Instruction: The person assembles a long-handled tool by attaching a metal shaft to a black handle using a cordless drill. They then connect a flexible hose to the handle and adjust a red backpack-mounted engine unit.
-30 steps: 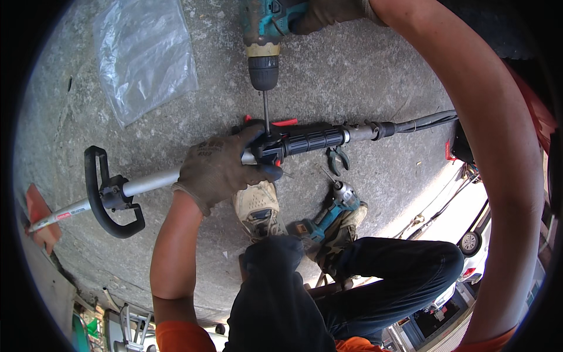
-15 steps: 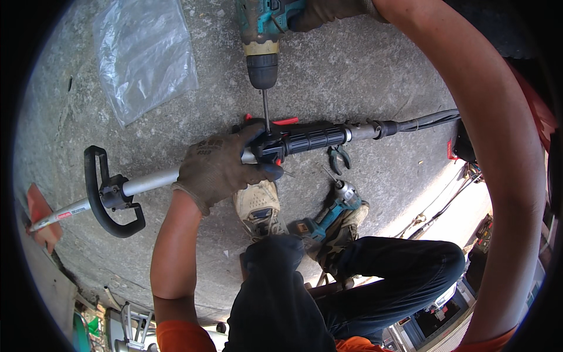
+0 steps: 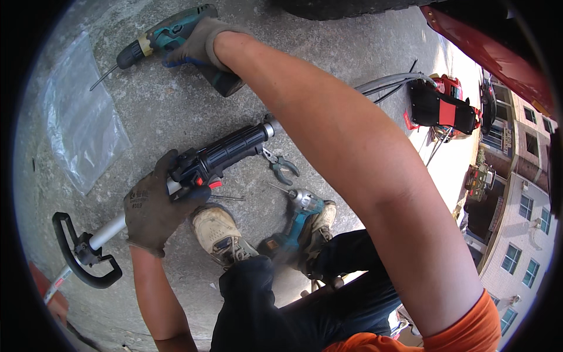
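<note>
My gloved left hand [image 3: 149, 211] is closed around the silver shaft [image 3: 108, 230] of a brush cutter, beside its black throttle grip [image 3: 231, 146]. A red trigger [image 3: 216, 185] shows just past my fingertips. Up and away from the shaft, my gloved right hand [image 3: 202, 48] grips a teal cordless drill [image 3: 176, 30]. Its long thin bit [image 3: 104, 77] points down-left over the edge of a clear plastic bag [image 3: 82, 123]. A black loop handle [image 3: 101, 280] sits lower on the shaft. My right forearm covers part of the hose at the grip's far end.
Pliers [image 3: 284, 168] and a teal impact driver [image 3: 302, 212] lie near my shoes [image 3: 218, 232]; a thin metal rod [image 3: 230, 198] lies beside them. Grey hoses [image 3: 390, 82] lead to a red-and-black machine [image 3: 448, 111]. A tyre [image 3: 340, 8] borders the top.
My right hand has lifted the drill off the throttle grip and swung it to the upper left. The shaft, with my left hand on it, appears lower and further left; the view has shifted too.
</note>
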`<action>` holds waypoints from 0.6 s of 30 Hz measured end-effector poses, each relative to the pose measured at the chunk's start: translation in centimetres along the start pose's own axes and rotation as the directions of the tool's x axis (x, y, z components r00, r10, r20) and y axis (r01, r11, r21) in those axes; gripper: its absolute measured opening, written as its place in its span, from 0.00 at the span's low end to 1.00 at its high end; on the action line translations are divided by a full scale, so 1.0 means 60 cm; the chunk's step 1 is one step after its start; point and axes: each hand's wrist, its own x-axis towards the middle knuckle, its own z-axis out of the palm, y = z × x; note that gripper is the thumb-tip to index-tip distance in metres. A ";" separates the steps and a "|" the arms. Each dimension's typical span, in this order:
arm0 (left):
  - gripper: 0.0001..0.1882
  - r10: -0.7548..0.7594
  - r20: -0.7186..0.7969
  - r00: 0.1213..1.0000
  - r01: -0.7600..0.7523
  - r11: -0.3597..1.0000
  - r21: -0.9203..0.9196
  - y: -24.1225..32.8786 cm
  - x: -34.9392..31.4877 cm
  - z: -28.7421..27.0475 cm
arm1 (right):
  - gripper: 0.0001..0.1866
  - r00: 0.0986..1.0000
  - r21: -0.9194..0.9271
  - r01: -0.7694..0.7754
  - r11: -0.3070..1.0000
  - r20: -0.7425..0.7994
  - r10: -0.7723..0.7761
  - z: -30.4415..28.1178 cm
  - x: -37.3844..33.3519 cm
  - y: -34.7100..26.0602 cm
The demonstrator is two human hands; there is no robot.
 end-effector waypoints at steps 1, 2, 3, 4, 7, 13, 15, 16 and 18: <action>0.49 0.024 -0.037 0.999 -0.022 0.998 0.054 -0.001 -0.001 0.002 | 0.39 0.999 0.032 -0.020 0.999 0.028 0.019 0.015 -0.006 0.010; 0.49 0.036 -0.047 0.998 -0.034 0.998 0.050 -0.002 -0.001 0.004 | 0.39 0.995 0.048 -0.093 0.995 0.048 0.090 0.024 -0.020 0.021; 0.48 0.051 -0.058 0.997 -0.048 0.998 0.045 -0.002 -0.002 0.004 | 0.37 0.994 0.102 -0.101 0.990 0.053 0.096 0.022 -0.039 0.032; 0.47 0.082 -0.075 0.994 -0.080 0.996 0.025 -0.002 -0.004 0.005 | 0.36 0.989 0.144 -0.140 0.980 0.059 0.132 0.015 -0.065 0.041; 0.43 0.057 -0.041 0.998 -0.058 0.998 -0.024 0.003 -0.011 -0.001 | 0.34 0.998 0.136 0.046 0.990 -0.049 -0.039 -0.022 -0.170 0.098; 0.37 0.065 -0.049 0.997 -0.068 0.996 -0.060 0.013 -0.020 -0.007 | 0.31 0.981 -0.246 0.090 0.965 0.190 -0.043 -0.145 -0.408 0.293; 0.34 0.036 -0.077 0.996 -0.032 0.998 0.059 0.012 -0.016 0.001 | 0.32 0.948 -0.324 -0.021 0.946 0.293 0.121 -0.197 -0.504 0.339; 0.32 0.008 -0.102 0.995 0.004 0.994 0.111 0.010 -0.015 0.006 | 0.32 0.948 -0.346 0.020 0.938 0.305 0.092 -0.228 -0.560 0.357; 0.31 0.043 -0.154 0.987 -0.015 0.983 0.183 0.010 -0.011 0.019 | 0.31 0.981 -0.290 0.027 0.957 0.191 0.030 -0.269 -0.665 0.374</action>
